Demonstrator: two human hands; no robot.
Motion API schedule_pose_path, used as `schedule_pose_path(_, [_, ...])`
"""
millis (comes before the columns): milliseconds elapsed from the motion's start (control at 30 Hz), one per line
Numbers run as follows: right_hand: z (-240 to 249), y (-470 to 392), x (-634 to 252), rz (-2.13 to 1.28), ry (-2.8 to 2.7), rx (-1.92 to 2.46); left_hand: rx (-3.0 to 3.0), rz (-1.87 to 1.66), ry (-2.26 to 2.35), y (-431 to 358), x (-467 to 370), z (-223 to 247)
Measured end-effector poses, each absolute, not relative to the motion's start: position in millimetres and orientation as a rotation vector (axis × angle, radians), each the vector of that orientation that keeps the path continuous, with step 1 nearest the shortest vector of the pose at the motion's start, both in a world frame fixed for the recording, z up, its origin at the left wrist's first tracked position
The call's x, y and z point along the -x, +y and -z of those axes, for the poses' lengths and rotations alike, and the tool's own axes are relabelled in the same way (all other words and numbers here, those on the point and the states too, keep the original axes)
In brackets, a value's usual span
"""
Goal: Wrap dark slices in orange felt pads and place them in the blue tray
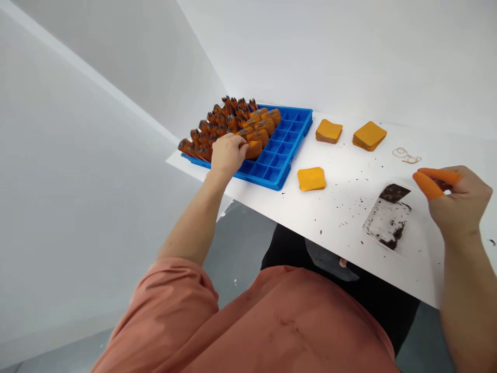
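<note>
My left hand [229, 154] reaches over the front of a blue compartment tray [276, 176], its fingers bent around or against a yellow-orange packet [254, 149]; the fingertips are partly hidden. Bundles of brown, dark-tipped pieces [212, 127] fill the left part of the tray, with several yellow packets beside them. At the right, my right hand [452, 194] hangs above the table, thumb and forefinger in orange finger covers, their tips together with nothing visible between them. Nearest to it is a clear shallow container [388, 220] with dark crumbs and a dark brown piece.
Two stacks of yellow squares, the left stack [329, 131] and the right stack [369, 135], lie behind a lower yellow stack [311, 178]. Thin tan loops [406, 155] lie further right. Dark crumbs dot the white table [334, 223]. Walls rise behind and at left.
</note>
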State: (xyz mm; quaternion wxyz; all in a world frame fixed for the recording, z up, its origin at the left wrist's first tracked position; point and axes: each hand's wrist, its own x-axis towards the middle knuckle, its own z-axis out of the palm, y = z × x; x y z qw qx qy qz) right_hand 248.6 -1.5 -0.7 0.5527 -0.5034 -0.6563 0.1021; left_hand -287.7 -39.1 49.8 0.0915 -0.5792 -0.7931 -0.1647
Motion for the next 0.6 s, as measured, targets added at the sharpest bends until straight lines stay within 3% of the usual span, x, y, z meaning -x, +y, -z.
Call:
schedule_pose_path(400, [-3.4,-2.6,-248.7,-0.195,-1.636,1.172,1.614,0.564,-2.458,-31.3,291.5,-43.2])
schedule_pose_path(600, [-2.4,-1.1,-249.4,-0.194,-1.635,1.187,1.681,0.387,-2.446,-39.0,287.1,-49.6])
